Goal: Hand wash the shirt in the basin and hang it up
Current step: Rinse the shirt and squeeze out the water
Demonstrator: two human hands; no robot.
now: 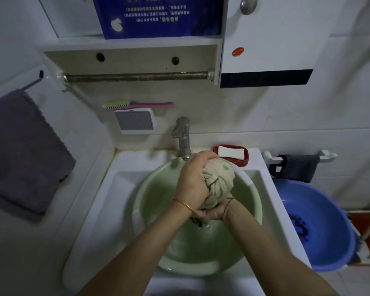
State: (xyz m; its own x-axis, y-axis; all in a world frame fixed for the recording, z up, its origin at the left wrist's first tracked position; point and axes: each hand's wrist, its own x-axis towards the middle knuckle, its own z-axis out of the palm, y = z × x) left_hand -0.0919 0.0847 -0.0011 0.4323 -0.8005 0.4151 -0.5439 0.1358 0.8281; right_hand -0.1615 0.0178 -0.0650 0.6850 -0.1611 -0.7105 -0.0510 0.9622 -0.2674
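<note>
Left hand (191, 182) grips twisted shirt (219, 180) from above; right hand (214, 211) apparently clamped beneath it, over green basin (145, 210).

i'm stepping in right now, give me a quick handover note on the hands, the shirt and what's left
Left hand: grips the upper part of the shirt, which is twisted into a tight bundle.
Right hand: grip on the lower end of the bundle, from below.
The shirt is held above the green basin, which sits in the sink below the faucet. The basin holds water.
White soap lies in the red dish at the sink's back edge.
Done: the shirt looks wet and is being wrung.
Left: finish wringing, shake it out and hang it up. Whether it needs another rinse cannot be told.
</note>
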